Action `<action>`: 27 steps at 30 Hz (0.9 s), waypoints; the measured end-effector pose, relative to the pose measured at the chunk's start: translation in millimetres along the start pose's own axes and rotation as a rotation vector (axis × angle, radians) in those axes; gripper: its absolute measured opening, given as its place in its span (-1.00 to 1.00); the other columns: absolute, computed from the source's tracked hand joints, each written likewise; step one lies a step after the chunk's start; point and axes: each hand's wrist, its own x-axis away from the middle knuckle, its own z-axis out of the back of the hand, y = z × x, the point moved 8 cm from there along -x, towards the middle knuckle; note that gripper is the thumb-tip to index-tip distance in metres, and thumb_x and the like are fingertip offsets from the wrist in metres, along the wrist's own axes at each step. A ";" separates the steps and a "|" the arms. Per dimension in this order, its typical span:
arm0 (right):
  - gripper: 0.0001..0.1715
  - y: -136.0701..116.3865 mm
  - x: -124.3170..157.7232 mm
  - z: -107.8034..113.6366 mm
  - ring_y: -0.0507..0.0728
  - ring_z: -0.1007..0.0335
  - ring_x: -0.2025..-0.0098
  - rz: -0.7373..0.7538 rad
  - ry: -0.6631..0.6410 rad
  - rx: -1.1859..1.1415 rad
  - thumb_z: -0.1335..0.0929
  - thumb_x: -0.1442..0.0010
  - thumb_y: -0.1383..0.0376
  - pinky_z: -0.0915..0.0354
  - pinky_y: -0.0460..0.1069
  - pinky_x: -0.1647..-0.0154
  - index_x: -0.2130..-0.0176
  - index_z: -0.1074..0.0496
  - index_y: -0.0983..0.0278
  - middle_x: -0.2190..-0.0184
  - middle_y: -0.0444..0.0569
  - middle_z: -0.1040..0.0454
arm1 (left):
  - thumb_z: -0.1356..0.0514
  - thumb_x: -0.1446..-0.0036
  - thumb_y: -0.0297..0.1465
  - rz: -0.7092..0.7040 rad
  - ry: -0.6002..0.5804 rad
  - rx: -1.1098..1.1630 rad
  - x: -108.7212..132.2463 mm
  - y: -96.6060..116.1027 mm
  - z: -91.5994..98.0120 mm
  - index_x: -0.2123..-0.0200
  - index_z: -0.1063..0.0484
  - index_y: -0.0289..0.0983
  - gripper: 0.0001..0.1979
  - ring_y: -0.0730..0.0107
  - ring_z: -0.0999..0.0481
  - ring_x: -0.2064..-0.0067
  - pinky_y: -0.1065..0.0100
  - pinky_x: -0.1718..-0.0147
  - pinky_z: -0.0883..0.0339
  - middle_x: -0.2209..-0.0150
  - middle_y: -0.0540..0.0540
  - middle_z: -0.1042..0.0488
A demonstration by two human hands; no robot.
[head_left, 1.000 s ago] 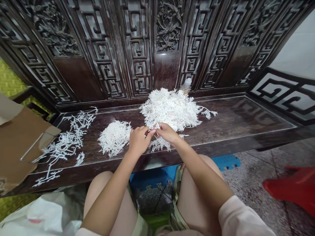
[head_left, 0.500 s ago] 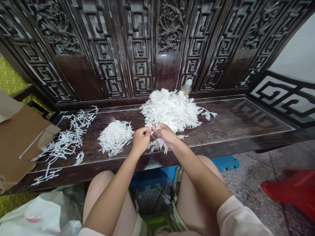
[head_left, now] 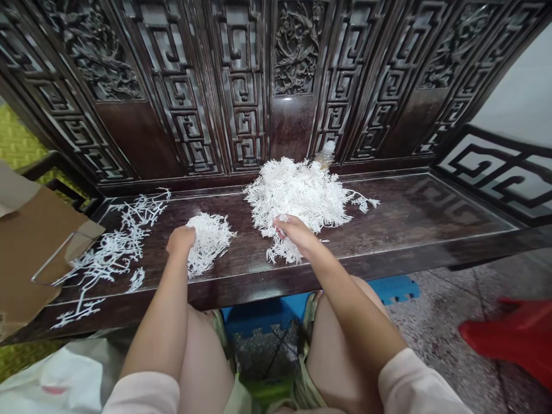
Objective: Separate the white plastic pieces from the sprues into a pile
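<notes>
Our left hand [head_left: 181, 240] has moved to the small pile of white sprigs [head_left: 211, 244] left of centre, fingers curled on it (gripping or resting, we cannot tell). Our right hand [head_left: 293, 231] stays bent against the large pile [head_left: 297, 192].

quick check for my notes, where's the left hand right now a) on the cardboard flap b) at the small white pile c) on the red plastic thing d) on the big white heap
b, the left hand sits against the edge of the small white pile on the dark wooden bench.
</notes>
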 end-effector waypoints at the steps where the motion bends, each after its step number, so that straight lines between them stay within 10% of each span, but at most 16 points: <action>1: -0.73 0.1 0.9 -8.6 -0.05 -0.10 0.60 0.003 -0.047 -0.006 -0.29 0.05 0.13 -0.06 -0.06 0.47 0.47 -0.26 0.30 0.59 -0.17 -0.25 | -0.15 0.22 -0.28 0.048 -0.022 -0.071 0.2 -5.3 -8.1 0.57 -0.33 -0.32 -0.80 -0.13 -0.37 0.20 0.04 0.30 -0.14 0.36 -0.33 -0.44; 9: -0.86 -8.0 10.2 -17.8 -0.04 -0.12 0.61 -0.019 -0.123 -0.080 -0.26 0.07 0.26 -0.01 -0.08 0.49 0.54 -0.23 0.30 0.69 -0.20 -0.22 | -0.10 0.09 -0.18 -0.054 -0.027 -0.211 13.8 29.6 -20.1 0.19 -0.40 -0.24 -0.61 -0.08 -0.30 0.03 0.06 0.14 -0.12 0.08 -0.26 -0.39; 16: -0.88 -5.8 8.5 -28.2 -0.03 -0.20 0.57 -0.038 -0.198 -0.235 -0.26 0.12 0.28 -0.07 -0.08 0.45 0.53 -0.26 0.32 0.61 -0.17 -0.28 | -0.01 -0.03 -0.13 -0.608 -0.435 0.304 130.8 137.0 -37.5 0.13 -0.37 -0.20 -0.60 0.34 -0.40 0.27 0.34 0.29 -0.24 0.26 -0.08 -0.44; 27: -0.76 -2.0 8.9 -36.6 0.00 -0.21 0.37 -0.073 -0.270 -0.396 -0.27 0.00 0.17 -0.10 -0.11 0.46 0.33 -0.34 0.27 0.39 -0.10 -0.32 | -0.17 0.07 -0.26 -0.762 -0.181 0.202 174.4 156.2 -50.2 -0.03 -0.16 -0.18 -0.46 0.33 -0.36 0.25 0.31 0.25 -0.19 0.28 -0.06 -0.38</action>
